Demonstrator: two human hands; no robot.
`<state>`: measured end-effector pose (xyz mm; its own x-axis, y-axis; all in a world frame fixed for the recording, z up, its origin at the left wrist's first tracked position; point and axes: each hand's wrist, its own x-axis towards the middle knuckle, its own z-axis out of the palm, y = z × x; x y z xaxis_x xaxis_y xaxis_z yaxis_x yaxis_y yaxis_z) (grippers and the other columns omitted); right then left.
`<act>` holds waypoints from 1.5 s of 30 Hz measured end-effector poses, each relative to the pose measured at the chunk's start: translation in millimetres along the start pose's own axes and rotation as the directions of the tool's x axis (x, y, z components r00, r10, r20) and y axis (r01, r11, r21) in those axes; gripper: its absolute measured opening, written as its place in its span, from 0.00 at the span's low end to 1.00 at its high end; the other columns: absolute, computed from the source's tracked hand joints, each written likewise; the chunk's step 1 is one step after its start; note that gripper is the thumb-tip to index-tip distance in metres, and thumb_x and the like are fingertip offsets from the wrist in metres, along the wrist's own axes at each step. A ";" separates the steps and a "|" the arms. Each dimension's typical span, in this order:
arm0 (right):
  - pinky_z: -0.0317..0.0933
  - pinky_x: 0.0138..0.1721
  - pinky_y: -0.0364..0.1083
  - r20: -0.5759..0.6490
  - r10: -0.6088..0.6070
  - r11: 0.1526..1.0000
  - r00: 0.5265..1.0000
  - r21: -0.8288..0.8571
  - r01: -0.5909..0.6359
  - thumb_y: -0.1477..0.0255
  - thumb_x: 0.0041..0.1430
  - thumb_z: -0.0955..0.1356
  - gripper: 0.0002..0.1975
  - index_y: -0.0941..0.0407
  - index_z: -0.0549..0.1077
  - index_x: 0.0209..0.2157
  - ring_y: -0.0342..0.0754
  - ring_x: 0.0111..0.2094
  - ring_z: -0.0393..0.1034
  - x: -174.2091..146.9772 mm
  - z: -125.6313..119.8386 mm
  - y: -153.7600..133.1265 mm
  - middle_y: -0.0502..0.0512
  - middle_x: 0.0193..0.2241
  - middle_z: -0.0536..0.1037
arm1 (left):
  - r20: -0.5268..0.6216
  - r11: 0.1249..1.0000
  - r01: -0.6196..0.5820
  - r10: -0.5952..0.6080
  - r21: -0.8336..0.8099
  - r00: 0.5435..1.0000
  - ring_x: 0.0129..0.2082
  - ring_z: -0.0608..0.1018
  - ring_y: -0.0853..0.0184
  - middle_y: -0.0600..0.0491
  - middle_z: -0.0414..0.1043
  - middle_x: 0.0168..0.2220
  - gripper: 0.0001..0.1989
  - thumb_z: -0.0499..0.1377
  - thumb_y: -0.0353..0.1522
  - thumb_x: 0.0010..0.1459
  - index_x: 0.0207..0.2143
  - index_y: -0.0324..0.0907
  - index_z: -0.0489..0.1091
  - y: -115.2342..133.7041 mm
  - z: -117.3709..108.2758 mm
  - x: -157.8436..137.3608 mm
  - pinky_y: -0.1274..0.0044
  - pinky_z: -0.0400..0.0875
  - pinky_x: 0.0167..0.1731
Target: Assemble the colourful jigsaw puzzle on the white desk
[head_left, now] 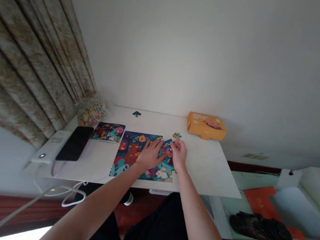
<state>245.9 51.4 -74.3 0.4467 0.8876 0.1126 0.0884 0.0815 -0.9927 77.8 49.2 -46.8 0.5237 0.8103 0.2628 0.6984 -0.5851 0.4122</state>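
A colourful jigsaw puzzle (130, 152), with a bear and a white rabbit in its picture, lies on the white table near the front edge. My left hand (150, 155) rests flat across its middle, fingers stretched out. At the upper right corner of the puzzle, my right hand (179, 155) is closed in a pinch on a dark blue puzzle piece (167, 142), which sits slightly askew; the fingers hide part of it. Just beyond the right hand lies a small loose joined bit of puzzle (177, 136). Another loose puzzle piece (137, 113) is near the wall.
Left of the puzzle lies a picture card (109, 132), then a black phone (75, 143) and a white power strip (52, 147). A clear bag (91, 112) of colourful bits stands behind them. An orange box (206, 126) sits at the back right. White cables (59, 191) hang at the left.
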 end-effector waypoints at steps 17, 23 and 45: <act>0.67 0.31 0.44 0.342 0.086 0.985 0.936 -0.172 -0.028 0.66 0.45 0.78 0.17 0.58 0.80 0.37 0.45 0.25 0.72 73.4 -11.8 -16.1 0.48 0.24 0.79 | 0.006 0.994 -0.005 0.004 0.108 1.000 0.65 0.68 0.48 0.40 0.67 0.64 0.21 0.54 0.42 0.69 0.60 0.46 0.71 9.5 -0.5 0.5 0.50 0.56 0.66; 0.68 0.39 0.46 0.387 0.022 0.883 0.922 -0.440 0.164 0.73 0.50 0.76 0.10 0.57 0.82 0.36 0.47 0.31 0.75 79.9 -8.0 -7.7 0.52 0.30 0.83 | -0.025 0.996 0.005 -0.003 0.092 1.000 0.65 0.68 0.50 0.44 0.69 0.62 0.20 0.56 0.42 0.67 0.58 0.50 0.72 7.7 2.0 -0.6 0.51 0.56 0.67; 0.67 0.46 0.47 0.472 -0.034 0.714 0.881 -0.605 0.352 0.78 0.56 0.73 0.16 0.58 0.81 0.47 0.47 0.39 0.74 74.0 -8.0 -9.1 0.57 0.42 0.79 | 0.061 0.996 -0.024 0.019 0.084 0.998 0.69 0.64 0.50 0.48 0.64 0.68 0.20 0.52 0.41 0.70 0.61 0.51 0.69 10.2 -1.8 0.1 0.48 0.51 0.68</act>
<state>285.3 112.7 -56.6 -0.0301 0.9931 0.1130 0.7590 0.0962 -0.6440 84.1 43.3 -40.9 0.5656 0.7957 0.2166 0.7243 -0.6049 0.3309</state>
